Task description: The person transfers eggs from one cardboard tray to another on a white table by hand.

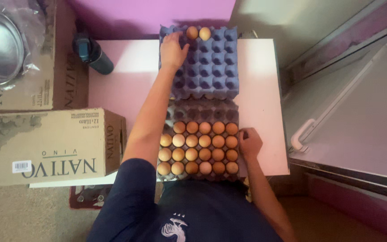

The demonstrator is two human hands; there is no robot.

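Observation:
A blue egg tray [211, 71] lies at the far end of a pale pink table [126, 76], with two brown eggs [198, 33] in its back row. My left hand [173, 49] reaches over the tray's far left corner, fingers curled down onto a cup; whether it holds an egg is hidden. Nearer to me is a grey egg tray [202, 110] filled with several brown eggs [198, 148]. My right hand [250, 142] rests at that tray's right edge, fingers closed beside the nearest egg.
Two cardboard boxes [45, 143] stand to the left, one overhanging the table. A dark bottle [92, 53] lies on the table's far left. A metal lid in plastic wrap [1, 45] sits on the back box. A pale cabinet with a handle [302, 134] is to the right.

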